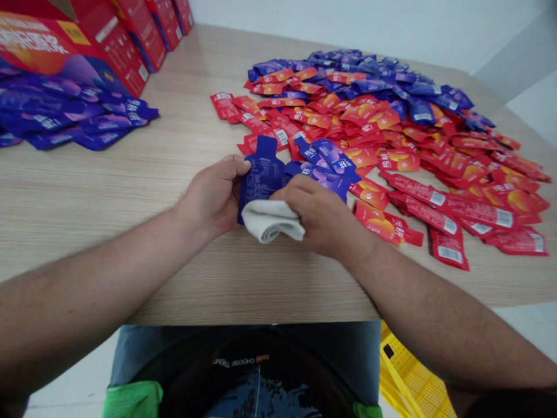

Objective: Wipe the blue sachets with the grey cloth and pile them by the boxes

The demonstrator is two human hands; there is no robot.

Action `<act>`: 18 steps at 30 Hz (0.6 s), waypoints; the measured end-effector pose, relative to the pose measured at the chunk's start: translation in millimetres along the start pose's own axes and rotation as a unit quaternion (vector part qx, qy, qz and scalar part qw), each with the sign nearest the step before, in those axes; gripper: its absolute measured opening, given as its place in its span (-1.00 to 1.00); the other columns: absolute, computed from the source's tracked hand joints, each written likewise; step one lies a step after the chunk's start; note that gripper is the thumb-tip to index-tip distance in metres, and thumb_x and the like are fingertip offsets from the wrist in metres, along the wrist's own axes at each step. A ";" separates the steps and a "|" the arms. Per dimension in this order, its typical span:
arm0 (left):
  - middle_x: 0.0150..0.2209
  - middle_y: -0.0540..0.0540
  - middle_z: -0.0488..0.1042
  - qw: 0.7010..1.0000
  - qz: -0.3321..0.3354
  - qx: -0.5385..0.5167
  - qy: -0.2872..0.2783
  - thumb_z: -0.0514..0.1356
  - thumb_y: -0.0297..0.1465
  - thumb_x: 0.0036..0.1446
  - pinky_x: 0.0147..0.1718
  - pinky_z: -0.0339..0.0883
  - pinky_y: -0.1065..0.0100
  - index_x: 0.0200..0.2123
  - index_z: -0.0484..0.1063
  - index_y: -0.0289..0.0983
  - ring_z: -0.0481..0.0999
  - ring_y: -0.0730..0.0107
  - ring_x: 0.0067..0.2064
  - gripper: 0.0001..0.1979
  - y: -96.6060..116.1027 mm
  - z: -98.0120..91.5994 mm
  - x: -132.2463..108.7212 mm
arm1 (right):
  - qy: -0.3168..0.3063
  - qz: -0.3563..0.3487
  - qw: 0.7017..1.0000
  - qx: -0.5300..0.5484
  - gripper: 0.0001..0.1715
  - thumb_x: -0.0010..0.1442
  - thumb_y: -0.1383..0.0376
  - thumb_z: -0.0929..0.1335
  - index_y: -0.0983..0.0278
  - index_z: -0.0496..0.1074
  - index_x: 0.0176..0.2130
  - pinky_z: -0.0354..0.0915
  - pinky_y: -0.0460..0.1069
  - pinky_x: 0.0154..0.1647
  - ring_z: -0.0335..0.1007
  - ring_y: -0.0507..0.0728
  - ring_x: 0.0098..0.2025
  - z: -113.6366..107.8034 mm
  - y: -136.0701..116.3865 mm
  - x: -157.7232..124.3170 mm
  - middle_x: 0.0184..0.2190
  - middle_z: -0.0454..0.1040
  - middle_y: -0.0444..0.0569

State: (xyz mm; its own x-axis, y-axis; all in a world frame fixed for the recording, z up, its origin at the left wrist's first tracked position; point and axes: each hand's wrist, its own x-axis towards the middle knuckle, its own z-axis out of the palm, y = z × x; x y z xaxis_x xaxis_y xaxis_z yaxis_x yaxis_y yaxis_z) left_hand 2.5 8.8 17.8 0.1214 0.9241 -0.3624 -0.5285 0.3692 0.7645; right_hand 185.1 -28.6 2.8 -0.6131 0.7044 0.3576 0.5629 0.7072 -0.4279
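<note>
Fingers (235, 166) pinch blue sachet (263, 177).

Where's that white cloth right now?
In the head view, the folded white cloth sits pinched under the right hand, against the lower edge of the blue foil sachet held by the left hand.

blue sachet (261, 177): glossy plastic film | towel (270, 222): soft matt cloth | tabletop (108, 191): smooth laminate, probably

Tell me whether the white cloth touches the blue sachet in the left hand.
Touching. The head view shows the white cloth lying across the lower end of the blue sachet in the left hand.
</note>
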 end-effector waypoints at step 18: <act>-0.58 0.07 0.27 0.995 -0.002 0.088 -0.052 0.21 -0.58 0.00 -0.58 0.16 0.45 -0.48 0.28 -0.25 0.27 0.52 -0.59 -0.83 -10.3 -0.1 -14.2 | 0.107 0.079 0.989 -0.070 -0.76 0.29 0.16 0.40 0.22 0.45 -0.10 0.35 0.13 -0.08 0.40 0.25 -0.09 -10.6 7.7 0.5 -0.20 0.49 0.04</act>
State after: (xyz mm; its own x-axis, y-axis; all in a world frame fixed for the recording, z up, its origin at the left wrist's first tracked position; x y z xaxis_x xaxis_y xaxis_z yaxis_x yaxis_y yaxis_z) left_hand 6.0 -8.1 15.0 0.2136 0.9245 -0.3157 -0.3735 0.3759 0.8481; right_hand 195.0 -22.1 8.4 -0.3877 0.7935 0.4692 0.7233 0.5774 -0.3787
